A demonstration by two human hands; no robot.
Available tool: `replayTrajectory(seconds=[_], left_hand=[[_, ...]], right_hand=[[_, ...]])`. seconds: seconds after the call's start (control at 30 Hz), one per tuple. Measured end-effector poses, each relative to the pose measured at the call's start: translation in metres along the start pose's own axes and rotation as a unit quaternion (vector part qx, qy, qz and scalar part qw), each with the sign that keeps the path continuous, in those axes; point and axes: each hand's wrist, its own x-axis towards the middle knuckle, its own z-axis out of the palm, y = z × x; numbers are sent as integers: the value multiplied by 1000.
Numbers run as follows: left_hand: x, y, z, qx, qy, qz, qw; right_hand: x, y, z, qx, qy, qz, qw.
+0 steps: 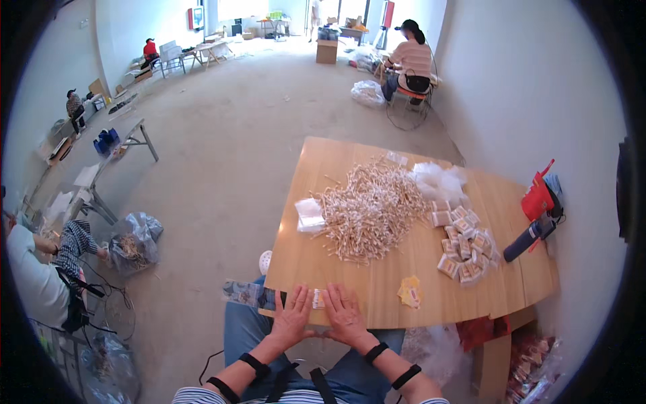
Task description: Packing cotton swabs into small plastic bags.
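- Bottom edge: striped clothing (pixel 195 396).
- Lower centre: left hand (pixel 292 320) and right hand (pixel 345 318) on the wooden table (pixel 296 256), fingers slightly spread, a small pale packet (pixel 318 298) between them.
- Centre: heaped cotton swabs (pixel 377 209).

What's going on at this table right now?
The person's left hand and right hand are at the near edge of the table, either side of a small pack. Beyond them lies a loose heap of cotton swabs, with a cluster of small packs to its right.
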Motion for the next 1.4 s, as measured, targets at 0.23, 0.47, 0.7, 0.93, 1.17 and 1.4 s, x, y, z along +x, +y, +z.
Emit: replayTrajectory(seconds=[0.23,0.47,0.7,0.93,1.17,1.4], left_hand=[[7,10,3,-19,-10,-6,1000],[26,-7,14,-299,121,11,946],[61,13,47,-560,168,-49,810],[60,26,42,-628,134,-87,761],[61,21,33,-618,141,-75,770],[59,7,30,-556,177,-77,808]], right_hand=[[4,4,2,4,6,-15,1000],[4,5,4,-6,14,-17,1000],[3,3,5,-12,-29,-9,999],[0,2,4,6,-9,-6,1000],[5,5,9,4,-25,1,1000],[9,4,5,-9,-10,-7,1000]])
